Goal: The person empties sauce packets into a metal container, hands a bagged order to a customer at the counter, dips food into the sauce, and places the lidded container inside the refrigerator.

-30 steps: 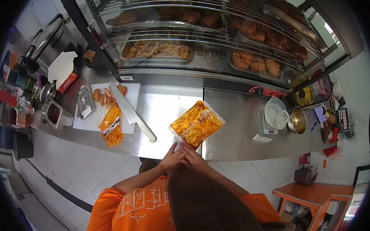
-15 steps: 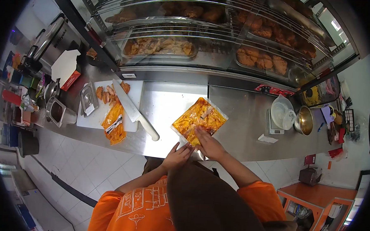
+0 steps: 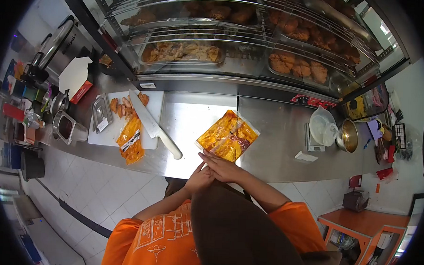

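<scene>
A clear sealed bag of orange-yellow marinated food (image 3: 228, 135) lies flat on the steel counter in front of me. At its near edge is my right hand (image 3: 223, 171), palm down, with fingers stretched out to the left. The fingertips reach the bag's near-left corner. My left hand (image 3: 200, 180) is against the right one at the counter's front edge, its thumb apart. Its other fingers are partly hidden by the right hand, and I see nothing held in it. A white-handled knife (image 3: 148, 120) lies to the left, across the edge of a white cutting board (image 3: 103, 138).
Cut cooked meat pieces (image 3: 123, 108), an opened orange packet (image 3: 131, 143) and a metal lid (image 3: 101, 116) lie on the board. A glass display cabinet (image 3: 190, 82) with fried chicken borders the back. Rightward stand a scale (image 3: 315, 145), plastic bowl (image 3: 321, 125) and metal bowl (image 3: 348, 136).
My right hand has slid from the bag's surface back toward me and left, onto my left hand. More of the bag's top now shows, and its contents look spread differently.
</scene>
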{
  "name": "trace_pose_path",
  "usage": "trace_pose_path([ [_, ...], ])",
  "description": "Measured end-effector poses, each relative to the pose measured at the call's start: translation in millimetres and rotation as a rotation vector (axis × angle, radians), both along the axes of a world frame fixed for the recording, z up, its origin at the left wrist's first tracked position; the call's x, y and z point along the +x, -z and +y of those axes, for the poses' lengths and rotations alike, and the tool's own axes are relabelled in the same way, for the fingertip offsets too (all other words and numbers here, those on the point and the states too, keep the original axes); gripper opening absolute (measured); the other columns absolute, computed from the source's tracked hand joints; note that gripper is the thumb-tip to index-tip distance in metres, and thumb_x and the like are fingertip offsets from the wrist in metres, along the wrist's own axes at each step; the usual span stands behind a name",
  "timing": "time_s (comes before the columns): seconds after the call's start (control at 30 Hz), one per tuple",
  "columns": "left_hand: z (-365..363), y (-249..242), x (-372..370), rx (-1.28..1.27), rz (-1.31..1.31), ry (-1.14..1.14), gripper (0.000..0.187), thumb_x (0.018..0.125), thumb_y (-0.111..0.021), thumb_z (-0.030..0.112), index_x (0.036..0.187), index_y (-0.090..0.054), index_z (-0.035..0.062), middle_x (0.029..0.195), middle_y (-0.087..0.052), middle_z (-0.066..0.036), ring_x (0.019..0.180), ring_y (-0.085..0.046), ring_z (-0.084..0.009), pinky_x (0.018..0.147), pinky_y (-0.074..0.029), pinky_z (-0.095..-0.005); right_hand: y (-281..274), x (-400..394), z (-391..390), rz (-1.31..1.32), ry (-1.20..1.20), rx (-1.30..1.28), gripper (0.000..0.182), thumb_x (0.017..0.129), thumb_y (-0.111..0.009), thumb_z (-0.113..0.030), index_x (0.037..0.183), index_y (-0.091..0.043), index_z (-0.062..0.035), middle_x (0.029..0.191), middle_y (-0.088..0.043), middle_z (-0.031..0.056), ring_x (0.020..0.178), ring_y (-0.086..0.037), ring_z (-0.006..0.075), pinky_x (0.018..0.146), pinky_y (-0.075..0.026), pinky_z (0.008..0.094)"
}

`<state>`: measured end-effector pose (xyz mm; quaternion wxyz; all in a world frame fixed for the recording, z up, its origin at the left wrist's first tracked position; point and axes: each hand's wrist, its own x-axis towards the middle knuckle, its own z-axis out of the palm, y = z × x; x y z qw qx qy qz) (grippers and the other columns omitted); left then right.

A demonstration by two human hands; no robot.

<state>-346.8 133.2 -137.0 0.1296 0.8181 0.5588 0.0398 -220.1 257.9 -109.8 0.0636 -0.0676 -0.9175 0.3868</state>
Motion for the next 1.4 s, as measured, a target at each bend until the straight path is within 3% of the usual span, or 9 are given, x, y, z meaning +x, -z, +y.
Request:
trace_pose_path([
  [0.2, 2.3, -8.2, 2.6, 0.108, -0.002, -0.034, 0.054, 0.081, -0.053, 0.029, 0.130, -0.041, 0.0088, 0.125, -0.046, -0.008, 0.120, -0.041, -0.0216, 0.104, -0.027, -0.0459, -8.4, 2.9, 30.5, 0.003, 0.301, -0.018, 0.058, 0.091, -0.044, -0.030, 0.136, -0.024, 0.0010, 0.134, -0.034, 0.0252, 0.125, -0.034, 0.0366, 0.102, -0.030, 0.0387],
  [0.37, 9.0, -21.3, -5.5, 0.025, -0.171, 0.018, 0.066, 0.080, -0.056, 0.042, 0.133, -0.036, 0.0077, 0.129, -0.043, -0.009, 0.122, -0.039, -0.0226, 0.103, -0.027, -0.0459, 0.1, 5.3, 25.0, 0.076, 0.283, -0.005, 0.057, 0.091, -0.044, -0.032, 0.134, -0.028, 0.0015, 0.132, -0.037, 0.0253, 0.123, -0.036, 0.0368, 0.101, -0.032, 0.0385],
  [0.57, 9.5, -32.8, -18.2, 0.123, -0.112, -0.148, 0.070, 0.080, -0.052, 0.051, 0.131, -0.037, 0.0047, 0.136, -0.036, -0.011, 0.129, -0.031, -0.0233, 0.105, -0.019, -0.0511, -9.8, 16.7, 14.0, 0.060, 0.183, 0.048, 0.056, 0.090, -0.047, -0.033, 0.132, -0.033, 0.0016, 0.131, -0.041, 0.0217, 0.122, -0.039, 0.0339, 0.100, -0.033, 0.0381],
  [0.7, 10.4, -33.8, -21.0, 0.044, -0.025, -0.116, 0.068, 0.077, -0.053, 0.048, 0.130, -0.039, 0.0072, 0.132, -0.040, -0.009, 0.129, -0.030, -0.0224, 0.107, -0.014, -0.0508, 5.5, -6.1, -16.3, 0.137, 0.152, 0.034, 0.063, 0.089, -0.047, -0.033, 0.134, -0.025, 0.0065, 0.137, -0.031, 0.0245, 0.130, -0.027, 0.0349, 0.106, -0.024, 0.0401],
  [0.73, 11.3, -21.8, -22.9, 0.078, 0.036, -0.112, 0.077, 0.069, -0.062, 0.050, 0.128, -0.039, 0.0054, 0.133, -0.038, -0.009, 0.129, -0.029, -0.0220, 0.108, -0.013, -0.0492, 6.6, -7.0, -19.6, 0.089, 0.167, 0.014, 0.065, 0.090, -0.046, -0.033, 0.134, -0.022, 0.0075, 0.138, -0.029, 0.0245, 0.132, -0.023, 0.0347, 0.108, -0.020, 0.0409],
  [0.93, 13.4, -17.9, -20.9, 0.142, -0.091, -0.148, 0.070, 0.072, -0.062, 0.051, 0.123, -0.045, 0.0056, 0.125, -0.047, -0.009, 0.124, -0.037, -0.0223, 0.105, -0.019, -0.0486, 1.3, -6.4, 0.5, 0.090, 0.207, 0.091, 0.059, 0.091, -0.045, -0.032, 0.132, -0.028, 0.0064, 0.134, -0.035, 0.0241, 0.128, -0.029, 0.0351, 0.106, -0.025, 0.0410],
  [1.17, 13.9, -21.4, -21.2, 0.153, -0.045, -0.144, 0.060, 0.078, -0.055, 0.051, 0.119, -0.049, 0.0068, 0.125, -0.048, -0.007, 0.126, -0.036, -0.0206, 0.105, -0.020, -0.0480, 4.3, -20.8, 10.4, 0.065, 0.590, 0.065, 0.057, 0.092, -0.042, -0.033, 0.131, -0.029, 0.0063, 0.132, -0.037, 0.0248, 0.126, -0.032, 0.0359, 0.103, -0.028, 0.0411],
  [1.33, 14.1, -16.0, -26.2, -0.026, 0.091, -0.086, 0.058, 0.078, -0.057, 0.047, 0.118, -0.049, 0.0050, 0.118, -0.050, -0.009, 0.124, -0.036, -0.0231, 0.104, -0.022, -0.0473, 10.8, -23.4, -14.8, 0.163, 0.228, 0.027, 0.059, 0.086, -0.051, -0.023, 0.131, -0.029, 0.0065, 0.132, -0.038, 0.0229, 0.124, -0.035, 0.0348, 0.105, -0.027, 0.0392],
  [1.4, 13.7, -10.3, -25.9, 0.097, 0.061, -0.097, 0.059, 0.077, -0.058, 0.048, 0.118, -0.050, 0.0053, 0.118, -0.050, -0.009, 0.123, -0.038, -0.0227, 0.104, -0.022, -0.0471, 8.1, -20.8, -6.9, 0.138, 0.256, 0.041, 0.057, 0.086, -0.050, -0.023, 0.131, -0.030, 0.0054, 0.131, -0.039, 0.0221, 0.123, -0.036, 0.0343, 0.104, -0.029, 0.0392],
])
